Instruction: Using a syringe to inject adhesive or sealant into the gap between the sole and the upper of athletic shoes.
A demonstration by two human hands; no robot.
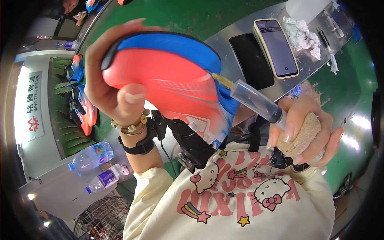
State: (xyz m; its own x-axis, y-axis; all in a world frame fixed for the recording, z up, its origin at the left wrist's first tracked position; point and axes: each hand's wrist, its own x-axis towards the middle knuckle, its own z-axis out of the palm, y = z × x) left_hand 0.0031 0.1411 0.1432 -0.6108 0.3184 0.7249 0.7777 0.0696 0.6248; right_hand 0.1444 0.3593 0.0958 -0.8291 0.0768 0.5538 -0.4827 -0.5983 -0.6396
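A red and blue sports shoe (pixel 168 76) is raised in front of me, tilted with its blue sole side up. My left hand (pixel 98 70) is closed around its rounded end, thumb on the red upper. In my right hand (pixel 326 126) is a clear plastic syringe (pixel 254 100) with a yellowish needle tip. That tip meets the shoe where the blue sole joins the red upper. Pressed against the same palm is a tan, rough sponge-like piece (pixel 300 140). Black lining and dark straps hang by the shoe's lower side.
On the metal surface at the right lie a black phone (pixel 251 60), a phone in a pale case (pixel 277 48), crumpled white tissue (pixel 302 38) and thin tools (pixel 328 50). Conveyor slats (pixel 64 116) at the left carry more shoes (pixel 86 108). Two bottles (pixel 91 156) lie nearby.
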